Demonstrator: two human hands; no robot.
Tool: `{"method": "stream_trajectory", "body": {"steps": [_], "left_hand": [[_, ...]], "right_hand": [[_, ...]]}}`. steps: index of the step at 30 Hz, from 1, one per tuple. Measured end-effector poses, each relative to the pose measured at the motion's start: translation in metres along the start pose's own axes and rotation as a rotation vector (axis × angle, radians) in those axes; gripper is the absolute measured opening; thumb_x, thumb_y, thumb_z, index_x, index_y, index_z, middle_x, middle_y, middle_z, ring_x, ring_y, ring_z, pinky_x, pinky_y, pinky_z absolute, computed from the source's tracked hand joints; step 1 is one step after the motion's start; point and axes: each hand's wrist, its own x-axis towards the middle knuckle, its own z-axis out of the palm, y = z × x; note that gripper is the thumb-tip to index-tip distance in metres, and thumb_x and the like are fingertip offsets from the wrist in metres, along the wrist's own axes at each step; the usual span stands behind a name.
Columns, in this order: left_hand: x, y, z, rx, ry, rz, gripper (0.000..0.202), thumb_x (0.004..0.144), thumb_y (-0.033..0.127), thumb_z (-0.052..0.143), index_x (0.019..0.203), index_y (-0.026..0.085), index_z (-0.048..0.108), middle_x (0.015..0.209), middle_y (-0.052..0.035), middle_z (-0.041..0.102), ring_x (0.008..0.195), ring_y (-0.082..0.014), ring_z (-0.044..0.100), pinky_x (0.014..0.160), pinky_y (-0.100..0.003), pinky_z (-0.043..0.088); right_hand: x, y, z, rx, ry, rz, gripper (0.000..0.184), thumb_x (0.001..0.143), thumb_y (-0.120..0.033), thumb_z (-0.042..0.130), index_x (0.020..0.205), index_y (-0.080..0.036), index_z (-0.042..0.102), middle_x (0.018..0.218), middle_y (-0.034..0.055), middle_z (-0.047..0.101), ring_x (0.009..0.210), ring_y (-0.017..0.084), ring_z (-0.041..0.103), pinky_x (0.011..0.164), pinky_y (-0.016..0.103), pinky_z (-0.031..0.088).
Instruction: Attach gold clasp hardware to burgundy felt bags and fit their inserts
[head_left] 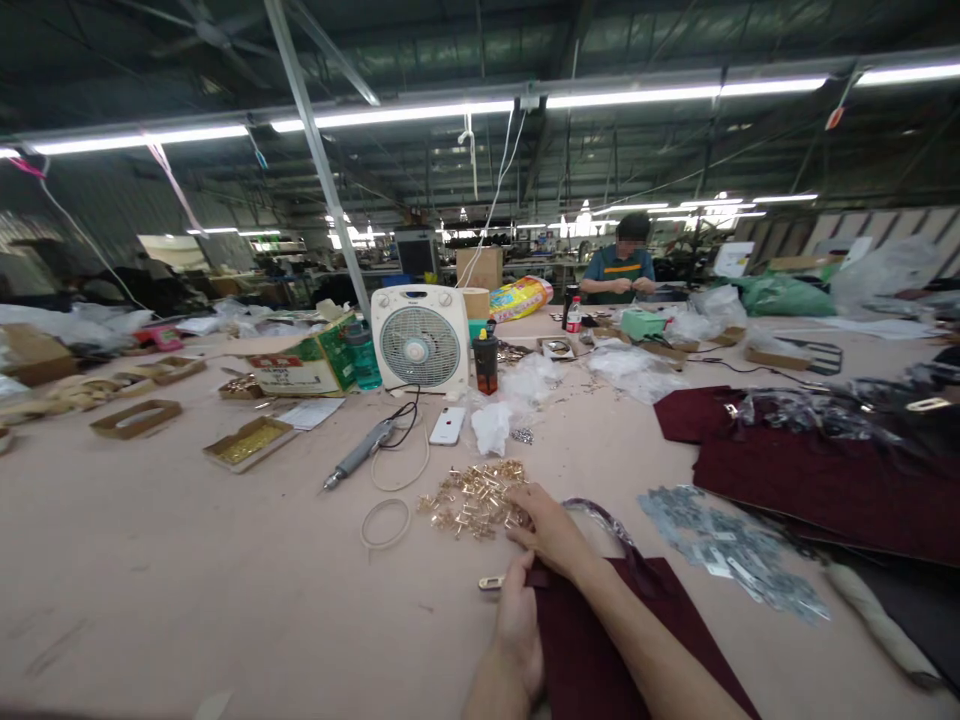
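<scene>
My left hand (519,625) is closed around the edge of a maroon bag (581,640) at the bottom centre, thumb on top. A small gold buckle piece (491,583) sticks out to the left beside that thumb. The bag's dark handle (607,520), partly wrapped in clear film, arches up behind my right forearm. Reaching over the bag, my right hand (551,530) has its fingers at the right edge of a pile of small gold metal fittings (476,500). Its thumb and fingers look apart, and no held piece can be made out.
Grey metal plates (731,550) lie to the right, beside stacked maroon pieces (825,480). Ahead are a rotary power tool (360,455), a ring of tape (385,523), a white phone (448,425) and a box fan (420,340). A person (619,265) sits across the table.
</scene>
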Motion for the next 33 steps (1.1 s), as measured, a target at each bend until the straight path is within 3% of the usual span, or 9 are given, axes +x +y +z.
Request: {"method": "stream_trajectory", "body": {"steps": [3, 6, 9, 13, 18, 23, 26, 29, 33], "left_hand": [[-0.002, 0.000, 0.004, -0.028, -0.031, 0.012, 0.058, 0.088, 0.050, 0.060, 0.129, 0.010, 0.070, 0.109, -0.0184, 0.080, 0.107, -0.0410, 0.073, 0.107, -0.057, 0.046], [-0.001, -0.001, 0.004, -0.058, -0.019, 0.019, 0.056, 0.089, 0.048, 0.060, 0.129, 0.009, 0.071, 0.108, -0.0184, 0.080, 0.107, -0.0410, 0.073, 0.106, -0.057, 0.047], [0.001, -0.002, 0.002, -0.075, -0.010, 0.019, 0.055, 0.089, 0.047, 0.061, 0.128, 0.010, 0.071, 0.106, -0.0180, 0.080, 0.105, -0.0406, 0.074, 0.104, -0.056, 0.048], [0.003, -0.002, 0.001, -0.096, 0.022, 0.028, 0.056, 0.088, 0.047, 0.061, 0.128, 0.009, 0.071, 0.104, -0.0178, 0.081, 0.103, -0.0401, 0.074, 0.103, -0.055, 0.049], [0.001, -0.002, 0.002, -0.106, -0.008, 0.014, 0.056, 0.089, 0.050, 0.061, 0.128, 0.011, 0.071, 0.103, -0.0173, 0.081, 0.102, -0.0396, 0.074, 0.101, -0.054, 0.050], [0.000, -0.002, 0.001, -0.078, 0.002, 0.015, 0.058, 0.089, 0.051, 0.059, 0.129, 0.010, 0.070, 0.104, -0.0182, 0.080, 0.103, -0.0398, 0.074, 0.101, -0.055, 0.050], [0.002, -0.001, -0.001, -0.067, -0.016, 0.008, 0.058, 0.089, 0.050, 0.059, 0.129, 0.009, 0.070, 0.105, -0.0184, 0.080, 0.104, -0.0395, 0.074, 0.103, -0.055, 0.049], [0.001, 0.000, 0.000, -0.043, -0.039, -0.005, 0.054, 0.089, 0.045, 0.058, 0.128, 0.009, 0.070, 0.105, -0.0175, 0.081, 0.105, -0.0381, 0.074, 0.104, -0.053, 0.049], [-0.002, 0.003, 0.005, -0.019, -0.016, 0.001, 0.050, 0.090, 0.041, 0.058, 0.126, 0.009, 0.071, 0.104, -0.0163, 0.081, 0.104, -0.0362, 0.075, 0.105, -0.051, 0.050]], "right_hand": [[-0.001, 0.000, 0.001, 0.041, 0.058, 0.036, 0.069, 0.077, -0.004, 0.073, 0.140, -0.028, 0.057, 0.133, 0.0061, 0.055, 0.090, 0.016, 0.067, 0.091, 0.029, 0.053], [-0.004, -0.003, 0.003, -0.028, 0.102, 0.081, 0.045, 0.079, -0.008, 0.075, 0.119, -0.024, 0.063, 0.120, 0.0038, 0.057, 0.078, 0.014, 0.065, 0.082, 0.028, 0.053], [-0.005, -0.007, 0.002, -0.188, 0.067, 0.097, 0.023, 0.084, -0.017, 0.077, 0.103, -0.024, 0.066, 0.109, 0.0017, 0.061, 0.084, 0.018, 0.066, 0.081, 0.029, 0.051], [-0.002, -0.013, 0.000, -0.302, -0.034, 0.113, 0.020, 0.088, -0.029, 0.079, 0.108, -0.028, 0.073, 0.112, 0.0026, 0.062, 0.090, 0.020, 0.067, 0.080, 0.029, 0.048], [0.004, -0.014, 0.002, -0.325, -0.070, 0.160, 0.018, 0.087, -0.030, 0.080, 0.104, -0.024, 0.075, 0.112, 0.0053, 0.061, 0.089, 0.021, 0.068, 0.078, 0.030, 0.046], [0.002, -0.010, 0.006, -0.215, -0.009, 0.100, 0.004, 0.090, -0.020, 0.073, 0.093, -0.022, 0.072, 0.108, 0.0050, 0.061, 0.086, 0.019, 0.066, 0.079, 0.030, 0.048], [0.000, -0.006, 0.004, -0.105, 0.072, 0.040, 0.012, 0.096, -0.017, 0.060, 0.094, -0.023, 0.070, 0.106, 0.0054, 0.061, 0.094, 0.020, 0.066, 0.087, 0.031, 0.051], [-0.001, -0.001, 0.002, 0.061, 0.211, -0.002, 0.013, 0.097, -0.022, 0.058, 0.099, -0.024, 0.071, 0.106, 0.0065, 0.062, 0.098, 0.022, 0.066, 0.092, 0.035, 0.054], [-0.001, -0.001, -0.005, 0.279, 0.364, 0.010, 0.020, 0.100, -0.037, 0.057, 0.106, -0.024, 0.072, 0.102, 0.0065, 0.066, 0.077, 0.019, 0.068, 0.077, 0.035, 0.061]]}}
